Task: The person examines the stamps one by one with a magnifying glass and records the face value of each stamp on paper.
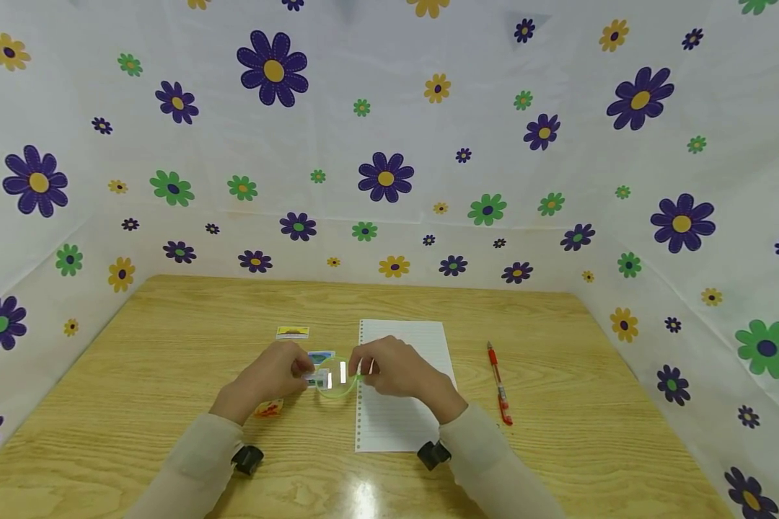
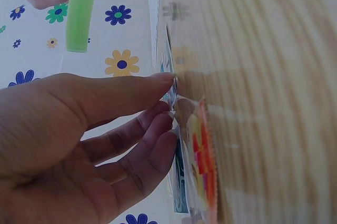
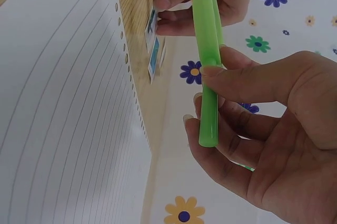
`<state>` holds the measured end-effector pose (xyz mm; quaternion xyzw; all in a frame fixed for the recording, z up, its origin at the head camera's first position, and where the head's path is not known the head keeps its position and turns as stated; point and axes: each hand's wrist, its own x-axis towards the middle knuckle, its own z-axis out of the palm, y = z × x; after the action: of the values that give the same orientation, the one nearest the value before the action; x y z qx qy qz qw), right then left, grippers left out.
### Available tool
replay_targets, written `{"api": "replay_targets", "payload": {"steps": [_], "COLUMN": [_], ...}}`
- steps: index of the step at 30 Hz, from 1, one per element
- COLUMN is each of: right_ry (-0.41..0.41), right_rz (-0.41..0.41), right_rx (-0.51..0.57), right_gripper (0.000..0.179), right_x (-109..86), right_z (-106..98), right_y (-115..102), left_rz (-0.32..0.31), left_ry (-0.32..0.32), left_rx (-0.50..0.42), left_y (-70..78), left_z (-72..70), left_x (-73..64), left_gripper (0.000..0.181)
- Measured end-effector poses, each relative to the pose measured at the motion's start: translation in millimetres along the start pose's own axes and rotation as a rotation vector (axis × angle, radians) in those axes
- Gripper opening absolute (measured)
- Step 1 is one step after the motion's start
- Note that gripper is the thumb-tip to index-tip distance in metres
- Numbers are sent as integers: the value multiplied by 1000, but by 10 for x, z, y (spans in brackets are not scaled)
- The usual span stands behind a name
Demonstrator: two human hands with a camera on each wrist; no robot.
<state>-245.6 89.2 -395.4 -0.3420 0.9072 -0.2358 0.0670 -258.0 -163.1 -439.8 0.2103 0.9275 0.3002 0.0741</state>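
Note:
My right hand [image 1: 392,366] holds a green magnifying glass [image 3: 209,121] by its short handle, thumb on one side and fingers on the other. Its round lens hovers over a small stamp-like card [image 1: 316,379], which my left hand [image 1: 275,371] pinches at the edge between thumb and fingertips. In the left wrist view, the left hand [image 2: 100,139] is low beside the tabletop. A blue-topped card [image 1: 321,356] lies just beyond the lens. Near the left hand is a red and yellow card [image 2: 204,155] in a clear sleeve, partly hidden by that hand in the head view.
A lined, punched sheet of paper [image 1: 402,425] lies under the right forearm. To its right is a red pen [image 1: 497,384]. Farther back on the wooden table [image 1: 201,317] lies a yellow card [image 1: 293,332]. Flower-printed white cloth [image 1: 337,144] encloses the back and sides.

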Motion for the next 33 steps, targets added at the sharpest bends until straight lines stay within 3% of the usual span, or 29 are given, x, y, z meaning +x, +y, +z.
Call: {"api": "replay_targets", "payload": {"steps": [13, 24, 33], "right_ry": [6, -8, 15], "right_rz": [-40, -26, -45], "right_rx": [-21, -6, -17], "right_gripper": [21, 20, 19], "right_x": [12, 32, 71], "right_z": [22, 47, 101], "right_y": [-27, -44, -15], "left_rz": [23, -2, 46], "left_ry": [13, 2, 1], "left_rx": [-4, 0, 28], "left_y": [-19, 2, -11], "left_z": [-5, -14, -11], "left_x": [7, 1, 19], "left_gripper": [19, 20, 11]}}
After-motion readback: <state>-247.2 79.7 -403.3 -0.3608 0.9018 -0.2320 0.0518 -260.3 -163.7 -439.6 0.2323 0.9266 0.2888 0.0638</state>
